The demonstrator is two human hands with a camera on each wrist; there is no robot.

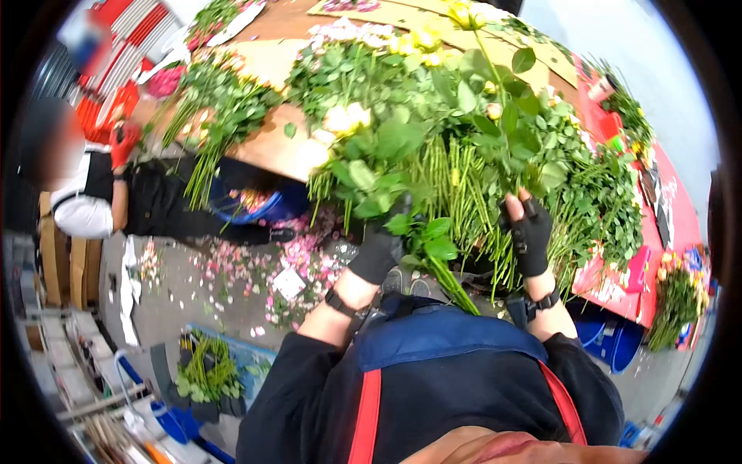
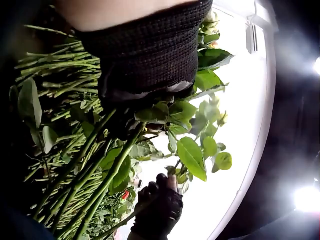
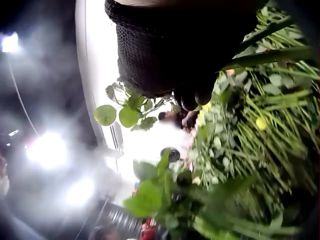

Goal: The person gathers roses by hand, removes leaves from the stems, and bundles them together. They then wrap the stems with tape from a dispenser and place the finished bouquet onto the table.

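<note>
Standing at a table (image 1: 278,147), a person (image 1: 464,387) holds stems in both gloved hands.
A broad heap of cut flowers (image 1: 456,166) covers much of the table, many bare stem ends pointing toward the person. In front of the heap, near the person's blue bib (image 1: 448,334), a leafy bunch (image 1: 439,251) slants downward, its thick stems gripped in the curled fingers of the left hand (image 1: 379,251). Beside the heap, the right hand (image 1: 529,238) pinches the stem of one long yellow rose (image 1: 469,17), bloom end pointing away.
</note>
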